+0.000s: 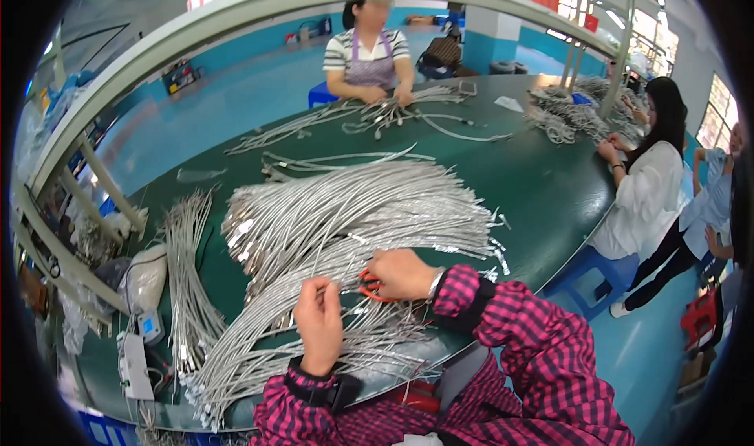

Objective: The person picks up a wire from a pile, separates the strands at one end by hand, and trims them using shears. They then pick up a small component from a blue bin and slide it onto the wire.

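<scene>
My right hand (402,275) is closed around a small hand tool with orange-red handles (372,287); its working end is too small to make out. Close by on the left, my left hand (319,324) is raised with thumb and fingers pinched together. Whatever sits in that pinch is too small to name. Both hands are over a spread bundle of silvery-grey braided cables (275,308) on the green table. Just beyond lies a large, thick pile of similar cables (361,202), with metallic ends at its left.
Another cable bundle (188,281) lies at the left, beside a small device with a blue screen (148,326) and a white power strip (135,367). Across the green table (534,202), a person in an apron (373,57) handles cables. More people are at the right, near a blue stool (593,277).
</scene>
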`<state>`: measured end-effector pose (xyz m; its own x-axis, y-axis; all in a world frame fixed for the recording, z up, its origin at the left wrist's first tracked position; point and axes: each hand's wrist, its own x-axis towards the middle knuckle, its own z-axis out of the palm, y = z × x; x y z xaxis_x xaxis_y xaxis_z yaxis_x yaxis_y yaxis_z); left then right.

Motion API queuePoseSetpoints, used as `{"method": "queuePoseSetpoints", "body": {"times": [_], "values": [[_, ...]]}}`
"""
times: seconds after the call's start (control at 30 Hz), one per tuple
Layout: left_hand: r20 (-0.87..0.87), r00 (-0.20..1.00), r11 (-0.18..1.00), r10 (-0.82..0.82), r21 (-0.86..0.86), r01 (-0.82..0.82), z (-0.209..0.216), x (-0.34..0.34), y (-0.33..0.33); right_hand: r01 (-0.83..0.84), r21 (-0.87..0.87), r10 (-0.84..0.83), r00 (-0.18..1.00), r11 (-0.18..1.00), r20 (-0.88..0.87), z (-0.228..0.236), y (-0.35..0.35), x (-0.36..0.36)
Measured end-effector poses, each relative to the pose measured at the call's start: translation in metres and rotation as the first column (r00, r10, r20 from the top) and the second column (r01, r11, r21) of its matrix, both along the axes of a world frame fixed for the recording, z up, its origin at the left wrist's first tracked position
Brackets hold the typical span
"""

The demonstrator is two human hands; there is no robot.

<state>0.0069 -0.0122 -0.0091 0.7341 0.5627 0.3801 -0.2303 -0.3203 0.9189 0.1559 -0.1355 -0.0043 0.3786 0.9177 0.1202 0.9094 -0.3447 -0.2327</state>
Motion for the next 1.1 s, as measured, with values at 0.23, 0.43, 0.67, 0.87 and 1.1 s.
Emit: {"method": "queuePoseSetpoints", "body": {"times": [0.23,0.43,0.67,0.87,1.1], "values": [[0.015,1.0,0.999,-0.027,-0.036,0.027,0.007,-0.004,-0.003,0.08,0.151,-0.074,0.996,0.985,-0.046,0.011,-0.011,0.002],[0.043,0.999,0.999,-0.019,-0.05,0.021,0.008,-0.009,-0.003,0.286,0.463,-0.127,0.93,0.839,-0.345,0.018,-0.04,0.035],[0.055,0.996,0.996,0.077,0.043,-0.08,-0.001,-0.003,0.003,0.532,0.534,-0.027,0.724,0.657,-0.689,0.079,-0.065,0.037],[0.061,0.998,0.989,0.024,-0.147,-0.015,0.008,0.001,0.001,0.375,0.166,-0.014,0.433,0.912,-0.901,0.056,-0.038,-0.031],[0.059,0.998,0.995,0.036,-0.092,-0.03,0.007,-0.007,0.003,0.202,0.131,0.032,0.432,0.97,-0.901,0.04,-0.026,-0.055]]}}
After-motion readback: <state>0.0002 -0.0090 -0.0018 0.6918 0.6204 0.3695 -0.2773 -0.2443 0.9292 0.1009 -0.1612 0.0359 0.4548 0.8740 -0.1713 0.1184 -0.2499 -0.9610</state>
